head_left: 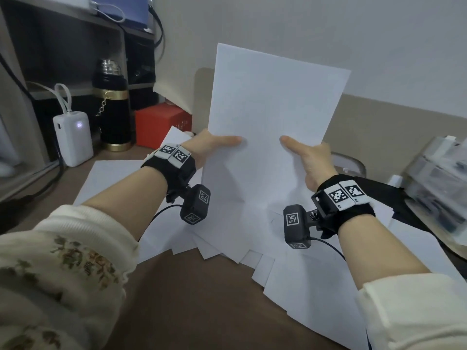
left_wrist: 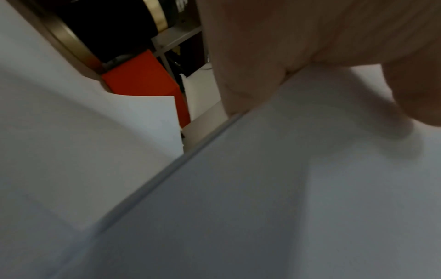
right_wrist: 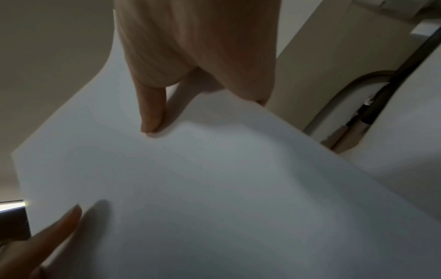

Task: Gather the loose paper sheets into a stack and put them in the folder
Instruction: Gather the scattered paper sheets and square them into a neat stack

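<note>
Two hands hold one upright stack of white sheets (head_left: 273,117) in front of me, its lower edge down among the loose sheets (head_left: 290,271) that fan out over the brown table (head_left: 202,299). My left hand (head_left: 209,145) grips the stack's edge at about 9 o'clock, thumb laid flat across the near face and the fingers hidden behind the paper; the left wrist view shows that edge running up into the crook of the thumb. My right hand (head_left: 310,157) grips the opposite edge at about 3 o'clock in the same way, thumb pressed on the near face, and the right wrist view shows its thumb tip on the sheet with the other thumb reaching in from the lower corner. More loose paper lies flat on the table from 6 o'clock round to 9 o'clock of the stack, some corners sticking out past one another. I cannot pick out a folder with any certainty. Farther out at 9 o'clock a red box (head_left: 161,125) sits just behind the paper, then a black flask with gold bands (head_left: 112,107), then a white power bank (head_left: 73,137) with its looped cable. At 3 o'clock, well apart, stand blurred clear plastic containers (head_left: 434,183).
</note>
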`<act>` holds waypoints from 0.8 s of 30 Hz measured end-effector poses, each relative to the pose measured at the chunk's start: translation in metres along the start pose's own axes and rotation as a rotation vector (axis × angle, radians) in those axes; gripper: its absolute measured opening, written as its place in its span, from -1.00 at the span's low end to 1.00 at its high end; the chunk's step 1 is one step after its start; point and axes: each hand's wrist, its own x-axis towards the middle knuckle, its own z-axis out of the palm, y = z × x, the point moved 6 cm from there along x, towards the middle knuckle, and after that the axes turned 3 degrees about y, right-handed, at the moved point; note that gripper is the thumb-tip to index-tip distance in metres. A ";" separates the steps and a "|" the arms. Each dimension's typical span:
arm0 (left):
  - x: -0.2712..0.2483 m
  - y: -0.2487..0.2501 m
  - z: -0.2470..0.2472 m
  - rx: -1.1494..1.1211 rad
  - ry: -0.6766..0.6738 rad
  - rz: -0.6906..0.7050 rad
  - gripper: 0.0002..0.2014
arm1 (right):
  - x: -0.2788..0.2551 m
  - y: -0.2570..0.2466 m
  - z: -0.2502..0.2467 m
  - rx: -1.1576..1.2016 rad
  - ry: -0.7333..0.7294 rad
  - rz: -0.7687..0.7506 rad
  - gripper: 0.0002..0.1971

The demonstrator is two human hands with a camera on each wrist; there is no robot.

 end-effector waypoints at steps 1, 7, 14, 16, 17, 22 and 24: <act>-0.001 -0.005 0.000 0.010 -0.025 -0.021 -0.81 | -0.001 0.005 0.000 -0.003 -0.010 0.007 -0.76; -0.006 -0.020 0.000 0.070 -0.020 -0.074 -0.78 | -0.006 0.014 -0.001 0.033 -0.024 -0.030 -0.82; -0.013 -0.004 0.004 0.013 0.087 -0.063 -0.92 | -0.002 -0.002 -0.013 0.144 0.043 -0.050 -0.74; -0.013 -0.012 -0.001 -0.034 0.170 -0.084 -0.86 | -0.002 0.006 -0.019 0.143 0.060 0.066 -0.53; -0.012 -0.017 -0.002 -0.084 0.192 -0.103 -0.76 | 0.000 0.012 -0.023 0.172 0.056 0.117 -0.54; -0.007 -0.047 0.003 -0.372 0.163 -0.279 -0.83 | 0.000 0.046 -0.038 0.171 0.066 0.316 -0.69; -0.010 -0.056 0.005 -0.334 0.196 -0.357 -0.81 | -0.001 0.060 -0.039 0.103 0.067 0.405 -0.67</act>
